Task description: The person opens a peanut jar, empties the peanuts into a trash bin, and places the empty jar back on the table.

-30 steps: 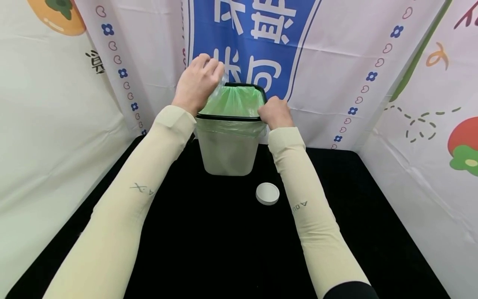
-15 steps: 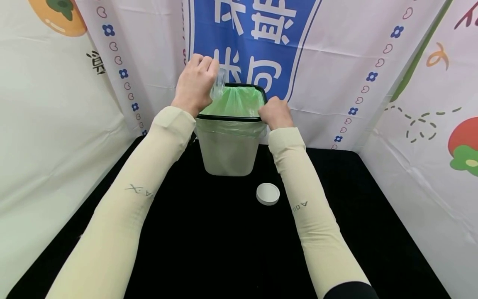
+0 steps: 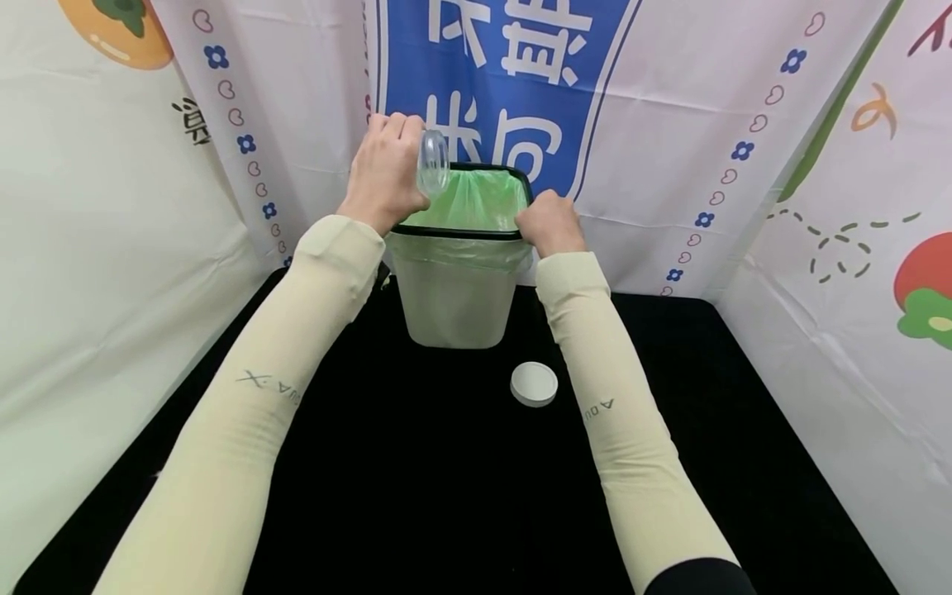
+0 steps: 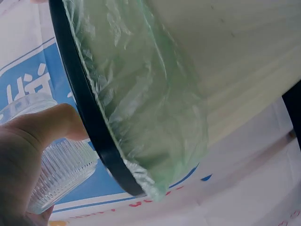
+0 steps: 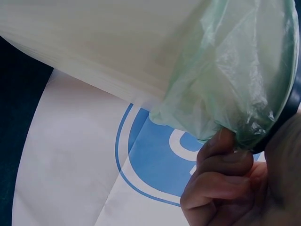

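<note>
My left hand (image 3: 387,169) grips a clear ribbed jar (image 3: 433,161), tilted on its side at the left edge of the trash can (image 3: 454,297). In the left wrist view the thumb crosses the jar's ribbed wall (image 4: 68,176), close to the black rim (image 4: 94,113). A thin green trash bag (image 3: 476,202) lines the can and folds over its rim. At the can's right front corner, my right hand (image 3: 550,223) grips the rim, its curled fingers (image 5: 216,188) beside the bag's folded edge. The inside bottom of the can is hidden.
A round white lid (image 3: 534,385) lies on the black tabletop (image 3: 416,463) in front of the can, near my right sleeve (image 3: 610,397). A printed cloth (image 3: 654,99) hangs close behind the can, with white cloth walls on both sides.
My left hand has turned and shifted slightly left, bringing more of the clear jar into sight. The right hand stays at the rim. Trash can and lid keep their places.
</note>
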Tool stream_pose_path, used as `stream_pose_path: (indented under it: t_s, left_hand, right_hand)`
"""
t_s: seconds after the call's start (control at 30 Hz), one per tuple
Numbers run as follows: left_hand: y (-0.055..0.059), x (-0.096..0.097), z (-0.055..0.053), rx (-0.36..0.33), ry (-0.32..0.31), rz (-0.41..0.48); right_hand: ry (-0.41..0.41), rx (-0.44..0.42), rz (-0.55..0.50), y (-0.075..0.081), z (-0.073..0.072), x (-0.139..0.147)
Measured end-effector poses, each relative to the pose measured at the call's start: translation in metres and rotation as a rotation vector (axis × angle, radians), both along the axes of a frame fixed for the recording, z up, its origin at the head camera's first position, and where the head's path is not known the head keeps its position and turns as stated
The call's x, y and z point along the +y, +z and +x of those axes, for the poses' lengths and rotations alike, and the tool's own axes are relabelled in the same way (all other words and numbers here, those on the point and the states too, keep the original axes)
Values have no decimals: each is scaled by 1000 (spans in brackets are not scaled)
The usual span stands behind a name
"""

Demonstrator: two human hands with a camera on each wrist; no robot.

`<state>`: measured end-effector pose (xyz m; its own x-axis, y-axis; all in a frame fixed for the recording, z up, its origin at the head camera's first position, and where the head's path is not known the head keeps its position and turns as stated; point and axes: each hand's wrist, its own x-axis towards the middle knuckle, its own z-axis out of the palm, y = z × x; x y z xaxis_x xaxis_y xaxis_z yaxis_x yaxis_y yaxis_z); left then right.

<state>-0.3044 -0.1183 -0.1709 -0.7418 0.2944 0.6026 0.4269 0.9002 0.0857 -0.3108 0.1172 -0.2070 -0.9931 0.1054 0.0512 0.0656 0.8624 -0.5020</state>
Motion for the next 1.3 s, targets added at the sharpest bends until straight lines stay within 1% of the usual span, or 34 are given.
stream_pose_path:
  t_s: [0.2, 0.3, 0.43, 0.67, 0.83, 0.93, 1.07, 1.17, 1.3]
  left_hand:
    - [-3, 0, 0, -77, 8, 96]
    - [-4, 0, -1, -105, 9, 172]
    - [-3, -1, -1, -116, 5, 280]
    - [-2, -1, 0, -187, 53, 458]
    - [-2, -4, 2, -228, 76, 558]
    - [-4, -6, 3, -250, 79, 604]
    - [-6, -7, 4, -265, 79, 643]
    - [-6, -8, 7, -270, 81, 660]
    - [-6, -7, 11, -285, 68, 694]
  right_hand:
    - [-2, -10, 3, 1, -2, 0]
    - [-5, -15, 7, 1, -3, 0]
    - [-6, -7, 7, 2, -3, -1]
    - [-3, -13, 2, 4, -2, -2]
    - [-3, -18, 0, 3, -1, -2]
    - [-5, -17, 4, 3, -2, -3]
    - [-11, -22, 8, 2, -5, -2]
    - [-14, -26, 6, 1, -7, -2]
    - [-20, -20, -3, 0, -7, -2]
